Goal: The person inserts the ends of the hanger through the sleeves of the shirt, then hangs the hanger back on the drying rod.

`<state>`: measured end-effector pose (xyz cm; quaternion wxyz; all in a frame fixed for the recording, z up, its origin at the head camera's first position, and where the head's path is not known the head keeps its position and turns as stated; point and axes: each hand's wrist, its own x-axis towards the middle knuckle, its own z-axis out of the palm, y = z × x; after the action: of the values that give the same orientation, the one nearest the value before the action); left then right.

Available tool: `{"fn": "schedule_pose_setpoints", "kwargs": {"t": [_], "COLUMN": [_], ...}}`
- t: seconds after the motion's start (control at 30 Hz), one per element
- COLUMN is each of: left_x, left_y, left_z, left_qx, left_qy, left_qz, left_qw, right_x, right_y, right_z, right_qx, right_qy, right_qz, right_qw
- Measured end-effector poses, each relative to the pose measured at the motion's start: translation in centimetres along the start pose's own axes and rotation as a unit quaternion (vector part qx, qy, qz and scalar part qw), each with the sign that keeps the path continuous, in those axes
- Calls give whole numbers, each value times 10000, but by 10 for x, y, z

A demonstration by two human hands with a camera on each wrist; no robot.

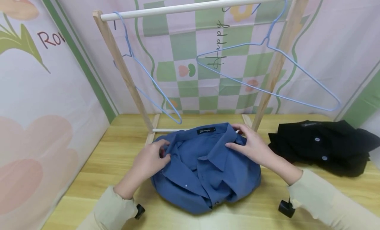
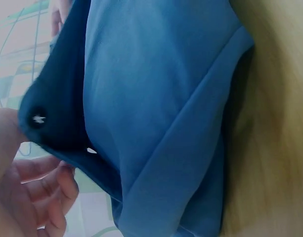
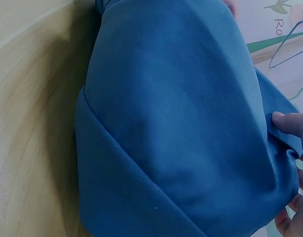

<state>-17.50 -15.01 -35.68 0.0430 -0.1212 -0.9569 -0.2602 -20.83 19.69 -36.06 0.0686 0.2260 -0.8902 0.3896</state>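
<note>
A wood-grain table [image 1: 118,137] carried a wooden clothes rack [image 1: 178,9]. In front of the rack rested a blue button-up shirt [image 1: 205,170], its collar toward the rack. Two light-blue hangers [image 1: 268,39] hung from the rack, and a black buttoned garment [image 1: 320,147] lay to the rack's right. The right hand [image 1: 252,146] gripped the shirt's collar between thumb and fingers; the left hand [image 1: 151,159] pinched the opposite neckline edge. A black neck label [image 1: 205,130] faced away from the rack.
</note>
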Motion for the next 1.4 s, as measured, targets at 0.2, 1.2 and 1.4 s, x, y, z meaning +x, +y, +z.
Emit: {"fn": "schedule_pose_setpoints", "kwargs": {"t": [0.2, 1.2, 1.4], "left_x": [2, 5, 4], "left_y": [-2, -8, -10], "left_z": [-1, -4, -11], "left_qx": [-252, -978, -902], "left_qy": [308, 1287, 1758], "left_qz": [-10, 740, 1027], "left_qw": [9992, 9841, 9749], "right_x": [-1, -2, 0], "right_y": [0, -5, -5], "right_z": [3, 7, 2], "right_qx": [74, -1457, -1417], "right_qy": [-117, -293, -329], "right_qz": [-81, -1836, -1921], "right_qw": [9999, 9717, 9705]}}
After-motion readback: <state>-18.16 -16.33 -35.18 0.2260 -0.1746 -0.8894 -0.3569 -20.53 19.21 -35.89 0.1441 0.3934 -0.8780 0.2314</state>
